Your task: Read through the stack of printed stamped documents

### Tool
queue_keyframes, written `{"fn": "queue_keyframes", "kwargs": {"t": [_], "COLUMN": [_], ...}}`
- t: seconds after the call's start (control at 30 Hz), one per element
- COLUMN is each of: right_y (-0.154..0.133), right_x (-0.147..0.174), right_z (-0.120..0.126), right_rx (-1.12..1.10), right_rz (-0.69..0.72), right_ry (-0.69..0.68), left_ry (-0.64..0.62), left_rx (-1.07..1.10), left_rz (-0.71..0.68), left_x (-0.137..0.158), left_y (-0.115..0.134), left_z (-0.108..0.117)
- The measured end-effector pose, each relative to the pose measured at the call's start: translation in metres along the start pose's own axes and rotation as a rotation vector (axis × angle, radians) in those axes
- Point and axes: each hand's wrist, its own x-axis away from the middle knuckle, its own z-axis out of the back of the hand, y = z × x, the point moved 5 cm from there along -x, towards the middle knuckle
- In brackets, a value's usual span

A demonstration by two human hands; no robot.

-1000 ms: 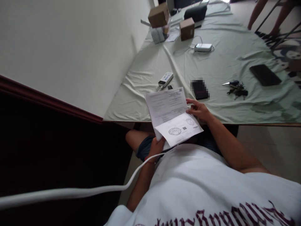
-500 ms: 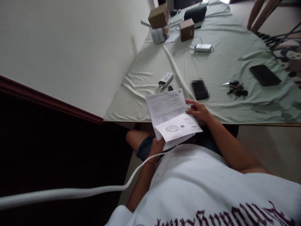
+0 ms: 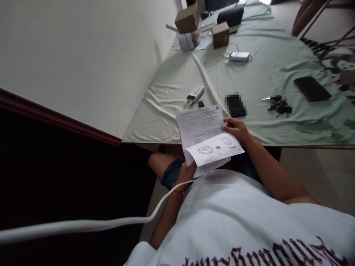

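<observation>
A printed paper sheet [image 3: 200,125], folded across so that its lower flap with round stamps faces up, is held over the table's near edge and my lap. My right hand [image 3: 236,130] pinches its right edge between thumb and fingers. At the lower left, my left hand [image 3: 186,173] grips the paper's bottom corner; its fingertips are hidden behind the sheet. More paper shows under the flap. A white power bank [image 3: 195,94] with a cable and a small black object [image 3: 200,104] lie just beyond the paper's top edge.
On the pale green cloth [image 3: 266,81] lie a dark pixelated item [image 3: 236,106], keys [image 3: 281,106], a black phone [image 3: 312,88], another white power bank [image 3: 239,56] and cardboard boxes [image 3: 220,35]. A white cable [image 3: 111,223] crosses before me. Another person's legs [image 3: 306,16] show at top right.
The paper has shifted slightly right, and my right hand has moved a little with it. The fingers of my right hand have closed more on its edge. The other person's legs have shifted.
</observation>
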Motion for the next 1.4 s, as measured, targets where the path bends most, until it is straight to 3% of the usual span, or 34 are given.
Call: {"fn": "queue_keyframes", "kwargs": {"t": [0.23, 0.53, 0.87, 1.23, 1.4], "right_y": [0.001, -0.002, -0.001, -0.002, -0.007], "right_x": [0.002, -0.004, 0.004, 0.007, 0.012], "right_z": [-0.004, 0.0, -0.004, -0.007, -0.011], "right_rx": [-0.093, 0.009, -0.087, -0.2, -0.299], "right_rz": [-0.052, 0.098, -0.066, -0.122, -0.142], "right_ry": [-0.004, 0.045, 0.006, -0.016, -0.124], "left_ry": [0.017, 0.031, 0.041, 0.047, 0.056], "left_rx": [-0.036, 0.089, 0.133, 0.154, 0.199], "left_rz": [-0.01, 0.08, 0.074, 0.113, 0.13], "left_x": [-0.002, -0.003, -0.004, 0.0, 0.002], "left_y": [0.005, -0.011, -0.012, 0.0, 0.0], "left_z": [-0.001, 0.0, 0.001, -0.002, -0.004]}}
